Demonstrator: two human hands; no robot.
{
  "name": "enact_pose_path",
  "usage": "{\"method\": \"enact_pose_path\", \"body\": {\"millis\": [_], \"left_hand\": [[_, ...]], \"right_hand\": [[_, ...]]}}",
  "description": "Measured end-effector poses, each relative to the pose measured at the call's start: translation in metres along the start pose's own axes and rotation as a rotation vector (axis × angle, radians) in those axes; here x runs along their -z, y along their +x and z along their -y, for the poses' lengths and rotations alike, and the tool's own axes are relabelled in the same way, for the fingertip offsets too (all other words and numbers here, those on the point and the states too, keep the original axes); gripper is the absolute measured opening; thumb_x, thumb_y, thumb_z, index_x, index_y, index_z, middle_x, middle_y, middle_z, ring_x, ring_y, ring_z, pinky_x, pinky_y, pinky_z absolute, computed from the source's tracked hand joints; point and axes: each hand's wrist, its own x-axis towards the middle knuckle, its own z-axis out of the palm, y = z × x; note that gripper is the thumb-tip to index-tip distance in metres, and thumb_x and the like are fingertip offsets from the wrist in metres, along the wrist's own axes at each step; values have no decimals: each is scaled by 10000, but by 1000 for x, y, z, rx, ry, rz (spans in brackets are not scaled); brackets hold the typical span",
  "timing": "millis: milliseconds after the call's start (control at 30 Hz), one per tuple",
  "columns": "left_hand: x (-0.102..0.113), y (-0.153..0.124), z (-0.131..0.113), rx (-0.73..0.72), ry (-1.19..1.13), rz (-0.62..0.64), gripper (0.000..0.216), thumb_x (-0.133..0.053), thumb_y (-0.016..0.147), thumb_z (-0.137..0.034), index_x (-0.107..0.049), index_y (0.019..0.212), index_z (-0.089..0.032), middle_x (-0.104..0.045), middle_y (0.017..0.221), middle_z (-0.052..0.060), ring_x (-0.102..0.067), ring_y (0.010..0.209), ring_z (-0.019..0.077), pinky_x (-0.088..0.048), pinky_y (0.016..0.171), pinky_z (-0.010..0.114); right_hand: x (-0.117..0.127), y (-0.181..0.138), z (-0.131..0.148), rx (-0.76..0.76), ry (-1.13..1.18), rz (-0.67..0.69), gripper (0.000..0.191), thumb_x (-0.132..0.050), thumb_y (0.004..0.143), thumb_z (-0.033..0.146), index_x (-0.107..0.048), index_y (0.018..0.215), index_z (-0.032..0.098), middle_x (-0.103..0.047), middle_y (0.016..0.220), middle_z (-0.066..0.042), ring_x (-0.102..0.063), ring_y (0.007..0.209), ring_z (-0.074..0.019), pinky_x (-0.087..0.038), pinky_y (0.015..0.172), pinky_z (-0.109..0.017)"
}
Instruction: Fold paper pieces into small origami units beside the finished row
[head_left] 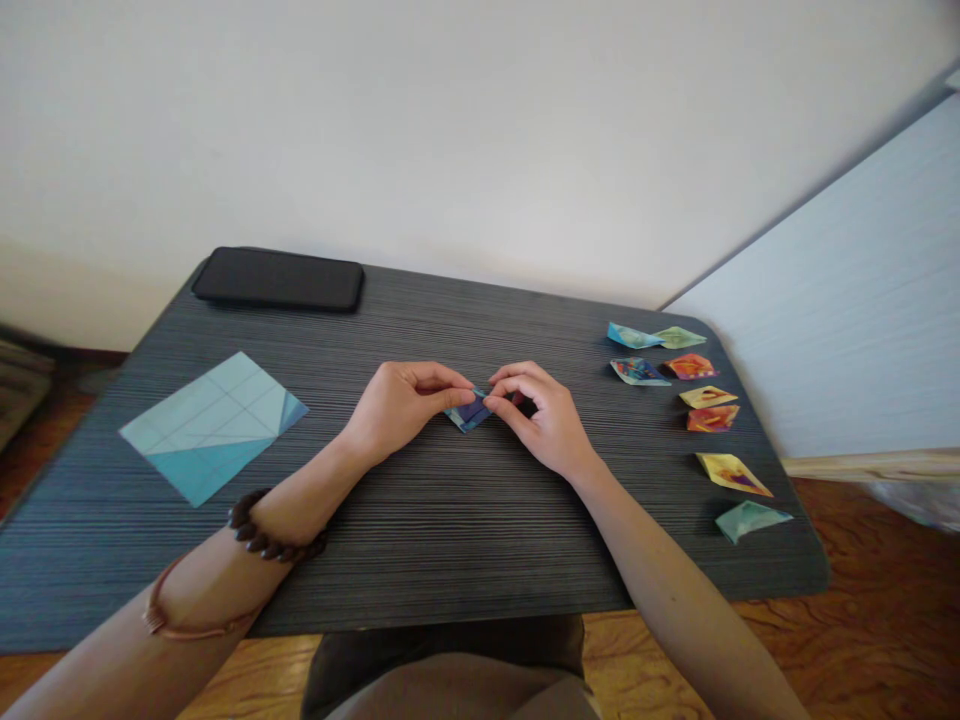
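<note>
Blue paper (471, 413) mid-fold, both hands

Left: creased sheet (214, 425), flat. Centre: left hand (397, 405) pinches the blue paper's left side, right hand (540, 415) pinches its right. Probably a crease being shaped, though the grip hides it; next move calls for even pressing. Right: folded pieces (731, 473) along the table edge (814, 570).

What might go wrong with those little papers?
The small blue paper is pinched between the fingertips of the left hand and the right hand, so it might tear if they pull too hard. The pale green folded piece lies near the right edge of the table, so a bump could perhaps knock it off. The beaded bracelet is close to the flat sheet, so it might nudge it.
</note>
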Motion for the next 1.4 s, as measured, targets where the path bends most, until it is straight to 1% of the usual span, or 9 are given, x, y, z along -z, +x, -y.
{"method": "enact_pose_path", "body": {"millis": [100, 233, 433, 600, 700, 833, 933, 1133, 1400], "left_hand": [[0, 0, 2, 9, -7, 5, 218, -708, 726, -356, -723, 835, -168, -744, 831, 39, -688, 804, 215, -526, 806, 328], [-1, 0, 3, 30, -32, -30, 233, -723, 714, -362, -707, 844, -169, -746, 823, 42, -692, 804, 217, -528, 800, 327], [-2, 0, 0, 56, -48, -60, 356, -745, 694, -386, -682, 975, -176, -751, 827, 44, -695, 832, 238, -522, 811, 349], [0, 0, 1, 66, -41, -57, 353, -752, 680, -408, -713, 940, -173, -750, 857, 58, -693, 854, 254, -520, 829, 363], [3, 1, 1, 87, -55, -28, 384, -755, 674, -409, -707, 978, -180, -751, 846, 54, -693, 852, 251, -527, 820, 357], [6, 2, -1, 188, -146, 94, 488, -786, 639, -357, -668, 1080, -186, -744, 927, 61, -692, 868, 232, -544, 805, 327], [7, 3, -2, 253, -213, 150, 409, -791, 633, -312, -695, 997, -153, -743, 921, 73, -696, 837, 206, -555, 791, 298], [6, 3, -1, 282, -236, 95, 316, -807, 604, -287, -719, 868, -138, -747, 807, 47, -693, 741, 165, -563, 771, 279], [6, 4, 0, 205, -102, 119, 249, -755, 668, -332, -705, 820, -141, -738, 763, 37, -672, 696, 139, -543, 705, 247]], "right_hand": [[1, 0, -1, -2, -5, 30, 132, -557, 881, 316, -626, 836, 214, -651, 955, -31, -599, 860, -148, -467, 766, -289], [0, -1, -4, -83, 23, 60, 154, -549, 885, 342, -644, 868, 222, -666, 791, 6, -591, 706, -124, -451, 684, -267], [-6, -2, -8, -234, 226, -33, 177, -640, 809, 380, -649, 826, 204, -676, 759, -3, -611, 668, -127, -483, 652, -262], [-7, -2, -6, -256, 266, -60, 207, -671, 779, 389, -639, 870, 206, -702, 768, -8, -643, 682, -141, -497, 686, -280], [-5, -3, -6, -264, 260, -63, 239, -669, 786, 359, -617, 968, 214, -718, 761, 3, -656, 676, -141, -496, 708, -286], [-2, -4, -13, -299, 295, -80, 209, -654, 795, 342, -646, 947, 199, -725, 790, -19, -671, 707, -148, -508, 704, -281], [-1, -5, -16, -310, 319, -95, 209, -649, 796, 349, -671, 927, 188, -722, 807, -32, -669, 709, -147, -517, 692, -278], [-2, -4, -9, -247, 199, -65, 216, -643, 801, 390, -705, 897, 207, -719, 850, -25, -645, 718, -146, -491, 681, -269], [-1, -3, -6, -204, 132, -12, 207, -592, 847, 378, -684, 809, 196, -656, 723, 0, -543, 618, -116, -415, 603, -248]]}}
